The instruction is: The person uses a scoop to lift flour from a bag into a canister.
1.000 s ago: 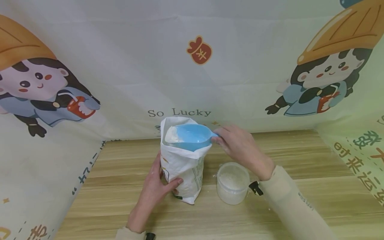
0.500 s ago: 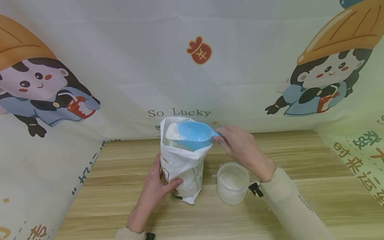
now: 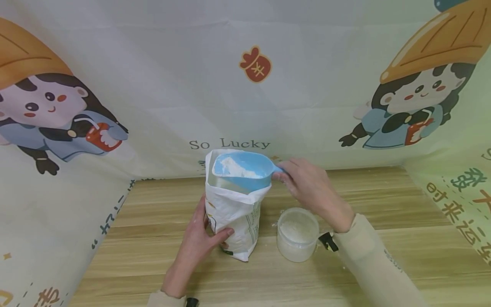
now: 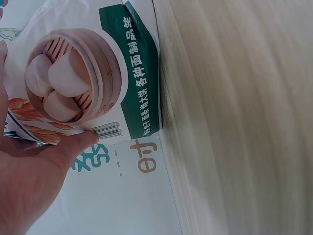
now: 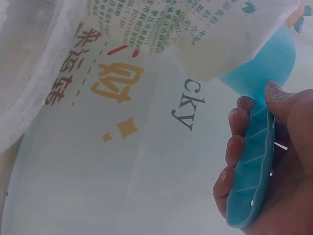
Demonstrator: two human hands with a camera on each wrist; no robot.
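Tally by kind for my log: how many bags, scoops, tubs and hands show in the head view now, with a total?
White bag: 1
Blue scoop: 1
Clear tub: 1
Hands: 2, left hand and right hand
Total: 5

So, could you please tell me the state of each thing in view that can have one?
White printed bag: upright, top open.
Blue plastic scoop: bearing white powder, at the bag's top.
Round translucent plastic tub: upright, uncovered; how full is unclear.
Left hand: holding the bag.
Right hand: gripping the scoop.
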